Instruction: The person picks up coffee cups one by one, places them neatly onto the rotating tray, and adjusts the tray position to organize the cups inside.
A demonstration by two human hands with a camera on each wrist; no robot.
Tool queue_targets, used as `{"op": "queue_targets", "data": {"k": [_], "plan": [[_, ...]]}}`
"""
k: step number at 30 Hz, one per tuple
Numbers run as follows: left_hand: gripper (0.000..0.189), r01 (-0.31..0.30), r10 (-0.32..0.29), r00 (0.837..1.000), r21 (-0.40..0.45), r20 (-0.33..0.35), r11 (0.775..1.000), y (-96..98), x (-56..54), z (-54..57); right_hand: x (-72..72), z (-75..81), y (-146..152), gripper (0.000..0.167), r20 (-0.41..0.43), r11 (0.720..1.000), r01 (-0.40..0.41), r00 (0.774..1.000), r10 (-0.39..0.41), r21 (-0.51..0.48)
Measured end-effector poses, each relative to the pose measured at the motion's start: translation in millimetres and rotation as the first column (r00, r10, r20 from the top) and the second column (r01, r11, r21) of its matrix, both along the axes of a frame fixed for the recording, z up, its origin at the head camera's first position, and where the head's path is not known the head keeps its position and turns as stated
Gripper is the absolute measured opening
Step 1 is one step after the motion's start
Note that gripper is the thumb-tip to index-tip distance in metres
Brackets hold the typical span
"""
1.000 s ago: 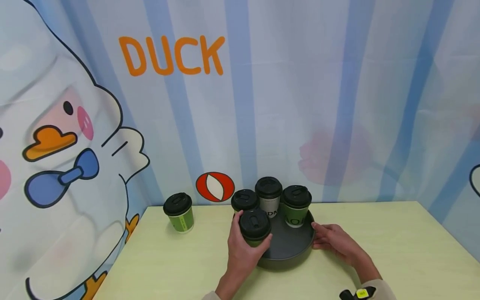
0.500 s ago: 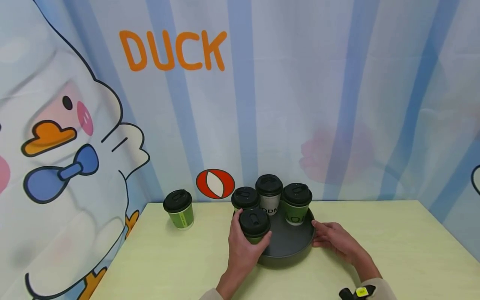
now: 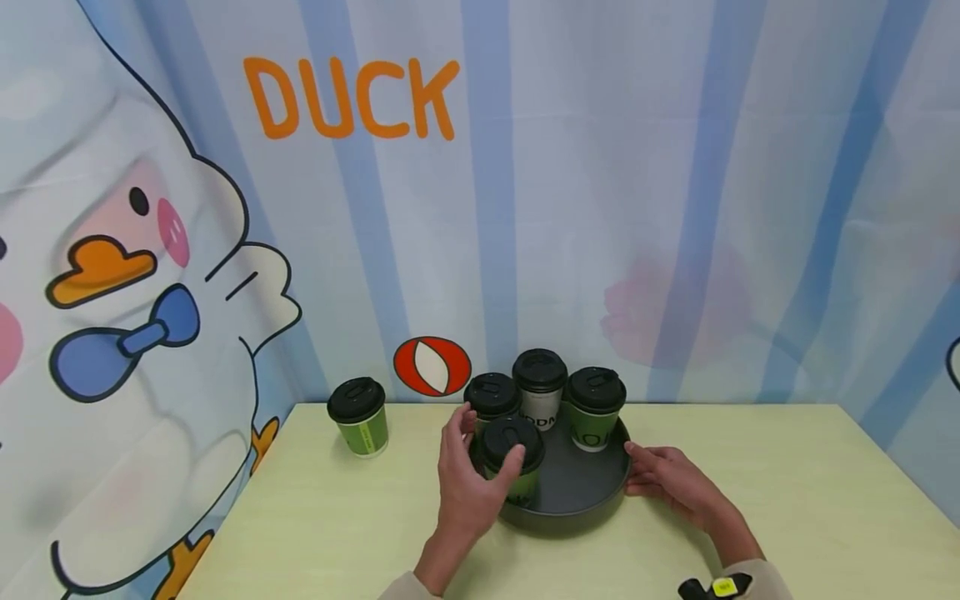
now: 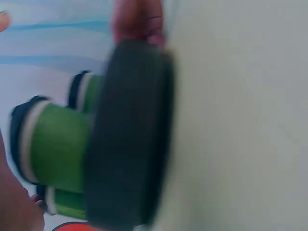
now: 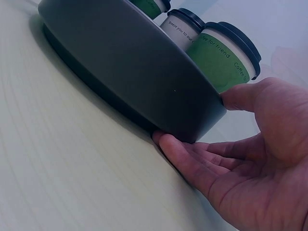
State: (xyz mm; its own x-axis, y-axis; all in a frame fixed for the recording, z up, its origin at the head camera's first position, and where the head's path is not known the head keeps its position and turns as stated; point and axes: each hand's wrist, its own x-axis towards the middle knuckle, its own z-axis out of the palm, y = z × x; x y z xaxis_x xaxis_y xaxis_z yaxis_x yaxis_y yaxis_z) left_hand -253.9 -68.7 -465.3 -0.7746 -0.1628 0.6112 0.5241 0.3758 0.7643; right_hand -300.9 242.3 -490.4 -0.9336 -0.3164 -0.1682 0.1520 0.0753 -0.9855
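Note:
A dark grey round tray on the table bears several lidded paper coffee cups. My left hand is spread around the front green cup, which stands upright near the tray's left front rim. In the left wrist view the fingers at the left edge look apart from that green cup. My right hand pinches the tray's right edge, with its thumb at the rim and fingers low under the side. Behind the front cup are another black-lidded cup, a white cup and a green cup.
Left of the tray, a single green cup with a black lid stands upright on the pale yellow table. A printed curtain with duck pictures hangs right behind the table's far edge.
My left hand has loosened from the front cup and shifted slightly left, its fingers spreading. The cup stays on the tray. My right hand keeps its hold on the tray's edge.

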Motion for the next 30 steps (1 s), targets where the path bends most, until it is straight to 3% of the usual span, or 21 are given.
{"op": "queue_targets", "data": {"k": [3,5,6,8,11,14,16,18,21,30], "plan": [[0.053,-0.017,0.016,1.0,0.082,0.015,0.996,-13.6,-3.2,11.1,1.6,-0.4,-1,0.074,0.006,1.0,0.0,1.0,0.0,-0.003],[0.045,-0.047,0.031,0.993,0.142,0.111,0.989,-24.0,-7.5,16.7,2.4,0.0,-1,0.074,0.01,1.0,0.003,1.0,-0.003,-0.001],[0.044,-0.063,0.033,0.983,0.161,0.182,0.985,-29.5,-10.1,18.2,3.0,0.7,-1,0.074,0.01,1.0,0.003,1.0,-0.003,0.003],[0.047,-0.082,0.021,0.938,0.164,0.345,0.983,-40.1,-15.9,17.2,3.8,2.0,0,0.074,0.013,1.0,0.006,1.0,-0.006,0.008],[0.055,-0.023,-0.058,0.835,0.139,0.547,0.99,-52.9,-23.5,8.5,3.8,3.3,-1,0.073,0.026,1.0,0.026,0.999,-0.026,0.01],[0.053,0.106,-0.203,0.745,0.187,0.636,0.977,-60.1,-28.8,-7.0,3.3,3.6,-3,0.071,0.05,0.999,0.046,0.998,-0.047,0.009],[0.049,0.169,-0.283,0.711,0.234,0.644,0.958,-61.5,-31.0,-16.3,3.1,4.2,-4,0.07,0.066,0.998,0.061,0.996,-0.062,0.009],[0.045,0.197,-0.333,0.695,0.276,0.638,0.941,-61.2,-33.2,-23.9,3.0,5.1,-4,0.069,0.075,0.998,0.062,0.995,-0.063,0.014],[0.044,0.191,-0.339,0.702,0.293,0.627,0.937,-59.8,-34.4,-29.1,3.8,6.5,-3,0.068,0.081,0.999,0.038,0.996,-0.039,0.013],[0.049,0.203,-0.4,0.675,0.365,0.62,0.909,-61.5,-36.2,-31.2,6.3,10.7,10,0.055,0.062,0.987,-0.158,0.985,0.159,-0.01]]}}
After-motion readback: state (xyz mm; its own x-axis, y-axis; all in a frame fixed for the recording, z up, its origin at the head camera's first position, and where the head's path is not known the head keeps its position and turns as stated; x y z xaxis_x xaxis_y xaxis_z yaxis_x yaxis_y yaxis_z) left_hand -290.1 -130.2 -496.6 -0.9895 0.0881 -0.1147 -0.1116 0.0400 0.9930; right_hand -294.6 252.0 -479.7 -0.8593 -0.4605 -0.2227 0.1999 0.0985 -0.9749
